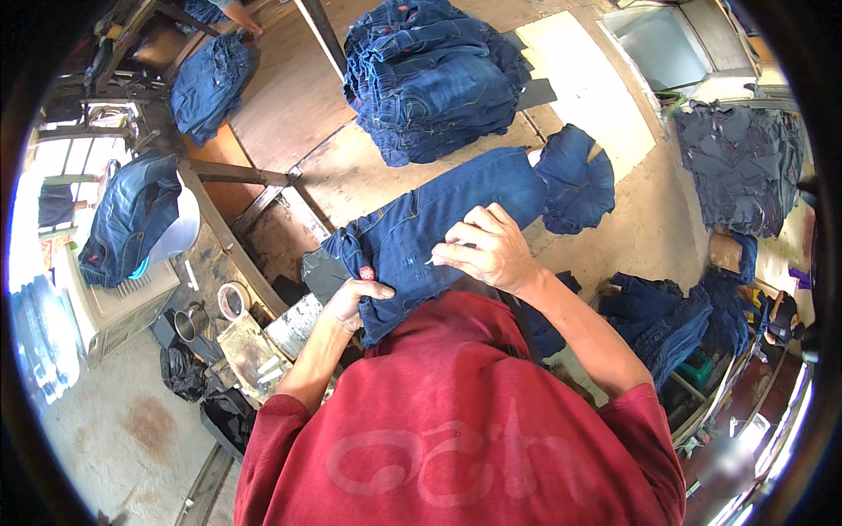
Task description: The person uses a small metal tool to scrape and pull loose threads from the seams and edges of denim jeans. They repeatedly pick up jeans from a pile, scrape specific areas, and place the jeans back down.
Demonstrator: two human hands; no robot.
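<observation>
A pair of blue jeans (474,188) lies stretched in front of me, its waist end toward me at the left and its far leg end at the right. My left hand (355,300) is closed on the waist edge, just below a round red tag (367,273). Above the fabric, beside some pale scuffed marks, my right hand (493,252) has its fingers pinched together. A small whitish bit shows at those fingertips, too small to name. Another piece of folded denim (574,180) rests by the far end of the jeans.
A tall stack of jeans (430,83) stands on the wooden table (289,105). At the far left another person's hand (250,26) is near a denim pile (210,88). Tape (232,301) and a metal cup (189,323) sit left; dark garments (741,167) lie right.
</observation>
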